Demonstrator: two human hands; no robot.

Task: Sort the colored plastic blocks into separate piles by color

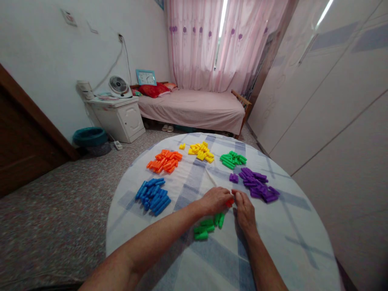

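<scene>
The left hand [216, 201] has its fingers curled nearly closed on an orange block [230, 203]; the right hand [245, 211] is loosely bent just beside it, its grip unclear. The step looks like two-handed handling of that block, calling for a steady pinch. Green blocks [204, 229] lie nearer the body, purple blocks [259, 186] beyond. No brand, label or writing is legible.

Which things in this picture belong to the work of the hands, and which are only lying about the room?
Belong, it seems:
orange plastic between left hand and right hand
loose green pieces nearby
blue pile, orange pile, yellow pile, green pile, purple pile

Only lying about:
fan
clock
bin
slippers
red pillow
</scene>
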